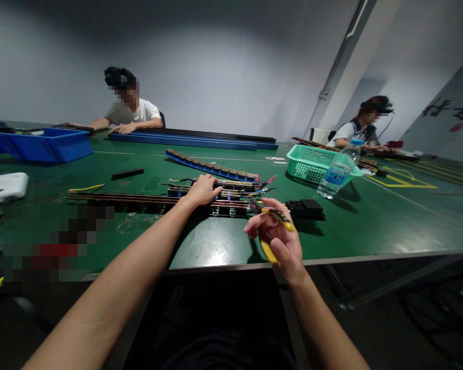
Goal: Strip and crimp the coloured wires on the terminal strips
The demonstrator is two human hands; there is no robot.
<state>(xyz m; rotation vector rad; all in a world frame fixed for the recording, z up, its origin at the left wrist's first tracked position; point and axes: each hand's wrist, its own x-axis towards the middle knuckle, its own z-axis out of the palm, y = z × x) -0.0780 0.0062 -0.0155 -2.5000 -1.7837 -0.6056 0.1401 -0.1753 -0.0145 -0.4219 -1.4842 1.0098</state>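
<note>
My left hand (pixel 203 190) lies over several track-like strips (pixel 231 206), dark with copper-coloured bars. Its fingers curl round the far side of a strip, and their tips are partly hidden. In my right hand (pixel 287 246) is a pair of pliers with yellow-and-black handles (pixel 268 252). The handles are spread apart, and the dark jaws point left toward the strips' right end. Loose red, white and blue wires (pixel 266 186) stick out there. Just beyond my left hand a curved blue strip (pixel 212 169) with metal segments lies at a slant.
At the right stand a green basket (pixel 299 163) and a water bottle (pixel 335 177). A black block (pixel 306 209) lies near my right hand. Leftward are a blue bin (pixel 50 146), a white device (pixel 5 187) and a black bar (pixel 127 173). Two people work across the table beside long blue rails (pixel 185 140).
</note>
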